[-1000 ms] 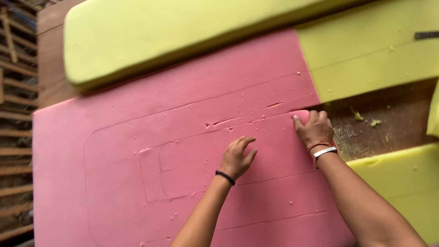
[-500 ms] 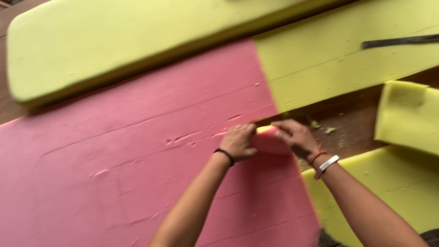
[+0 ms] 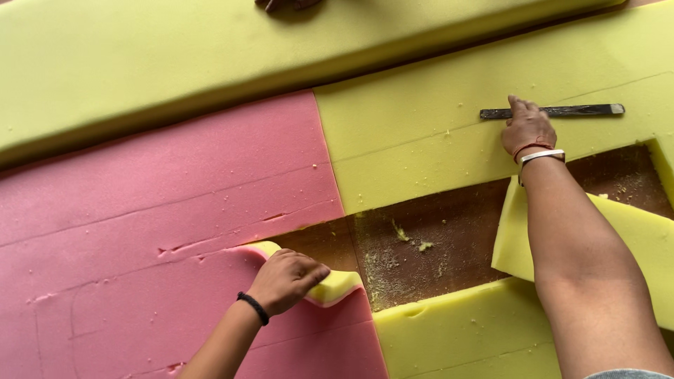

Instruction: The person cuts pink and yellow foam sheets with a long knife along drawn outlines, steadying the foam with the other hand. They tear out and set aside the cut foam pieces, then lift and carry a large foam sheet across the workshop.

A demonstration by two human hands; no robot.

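Foam everywhere: left hand (image 3: 286, 279) clamps its fingers over the curled corner of the pink foam sheet (image 3: 168, 231), beside the bare wooden gap (image 3: 435, 238). Beyond that gap, right hand (image 3: 528, 128) rests fingertips on a dark metal bar (image 3: 562, 111), grip unclear.

A pink foam sheet's (image 3: 175, 231) corner is folded up at near centre, its yellow underside shown; a dark flat blade (image 3: 562, 111) is laid on yellow foam (image 3: 421, 133) far right.
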